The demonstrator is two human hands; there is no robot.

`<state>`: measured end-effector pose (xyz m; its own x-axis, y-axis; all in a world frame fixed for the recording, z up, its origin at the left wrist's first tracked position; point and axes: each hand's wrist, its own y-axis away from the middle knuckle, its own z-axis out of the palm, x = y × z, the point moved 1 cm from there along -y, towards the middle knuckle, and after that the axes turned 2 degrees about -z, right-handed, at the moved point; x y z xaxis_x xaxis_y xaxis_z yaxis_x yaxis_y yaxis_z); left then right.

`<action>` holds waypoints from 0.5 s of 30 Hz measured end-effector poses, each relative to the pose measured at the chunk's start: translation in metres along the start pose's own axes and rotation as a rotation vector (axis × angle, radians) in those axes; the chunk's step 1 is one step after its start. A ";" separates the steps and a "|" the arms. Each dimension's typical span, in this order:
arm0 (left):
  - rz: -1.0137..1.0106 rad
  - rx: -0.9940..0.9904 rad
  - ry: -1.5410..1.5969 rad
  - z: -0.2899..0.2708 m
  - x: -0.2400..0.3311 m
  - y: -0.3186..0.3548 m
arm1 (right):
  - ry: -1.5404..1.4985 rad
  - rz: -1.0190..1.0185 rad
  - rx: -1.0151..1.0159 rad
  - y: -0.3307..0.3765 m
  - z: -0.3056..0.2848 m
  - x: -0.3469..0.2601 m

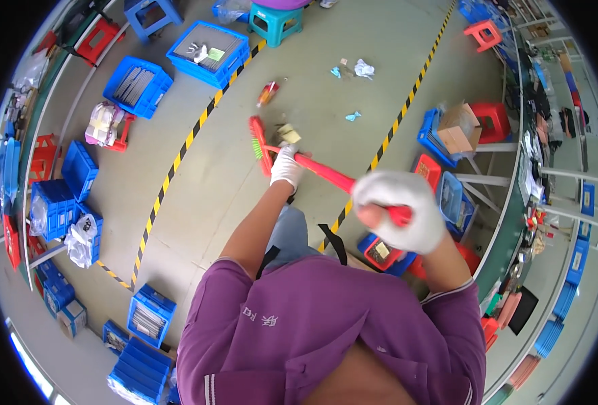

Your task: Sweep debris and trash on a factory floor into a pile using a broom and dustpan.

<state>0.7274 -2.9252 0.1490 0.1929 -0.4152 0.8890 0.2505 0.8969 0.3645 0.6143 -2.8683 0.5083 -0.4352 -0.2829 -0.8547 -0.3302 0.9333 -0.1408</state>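
Note:
A red broom with green bristles stretches across in front of me, its head low over the floor at the left. My left hand, in a white glove, is closed round the red handle close to the broom head. Higher up and nearer, my right hand, also gloved in white, wraps round the handle's upper end. Just beyond the broom head lie yellowish scraps, partly blurred. A red and yellow wrapper-like piece lies farther off. Crumpled white litter and a light blue scrap are on the floor ahead.
Yellow-black tape lines run along both sides of the aisle. Blue crates and stools stand at the left, with a teal stool at the far end. A cardboard box, red stool and green-topped workbench line the right.

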 end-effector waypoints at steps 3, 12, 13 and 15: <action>0.169 0.192 -0.944 0.014 0.098 0.030 | -0.218 0.078 0.010 -0.014 -0.039 -0.003; -0.282 0.733 -0.184 -0.190 -0.043 -0.031 | -0.489 0.164 -0.203 -0.106 0.066 0.182; -0.438 0.843 0.592 -0.197 -0.055 -0.056 | -0.467 0.167 -0.230 -0.114 0.074 0.193; -0.342 0.631 0.246 -0.191 -0.067 -0.098 | -0.397 0.142 -0.159 -0.139 0.050 0.197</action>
<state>0.8708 -3.0141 0.0007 0.4270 -0.6414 0.6374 -0.2418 0.5982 0.7640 0.6164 -3.0432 0.3346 -0.1408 -0.0188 -0.9899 -0.4289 0.9023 0.0439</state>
